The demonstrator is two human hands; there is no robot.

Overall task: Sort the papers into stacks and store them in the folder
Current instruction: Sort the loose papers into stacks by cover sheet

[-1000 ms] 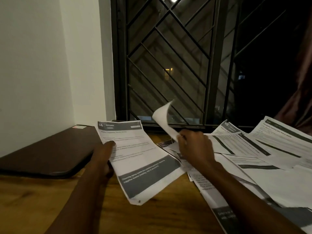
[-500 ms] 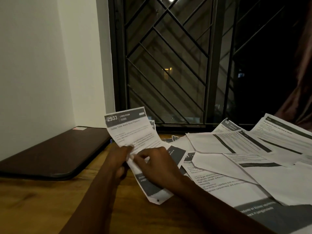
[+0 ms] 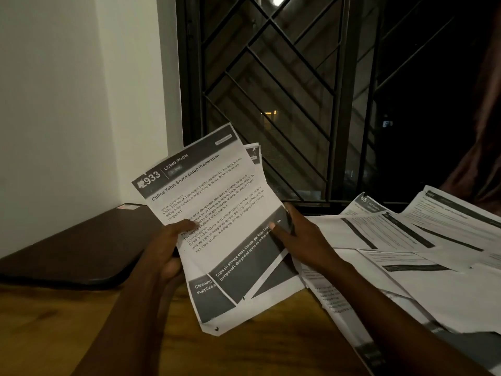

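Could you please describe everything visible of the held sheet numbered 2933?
The sheet is white paper printed in black: a dark header band with "2933" and "LIVING ROOM", the title "Coffee Table Snack Setup Preparation", small text, and a dark band near its foot. Creased and tilted, it is held above the wooden table. The left hand pinches its left edge, the right hand its right edge, thumbs on the front. Behind it lie other sheets.

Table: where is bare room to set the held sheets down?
Bare table front left, bordered by the folder behind and the loose papers to the right; the held sheets hang over it. The right half is crowded with overlapping papers.
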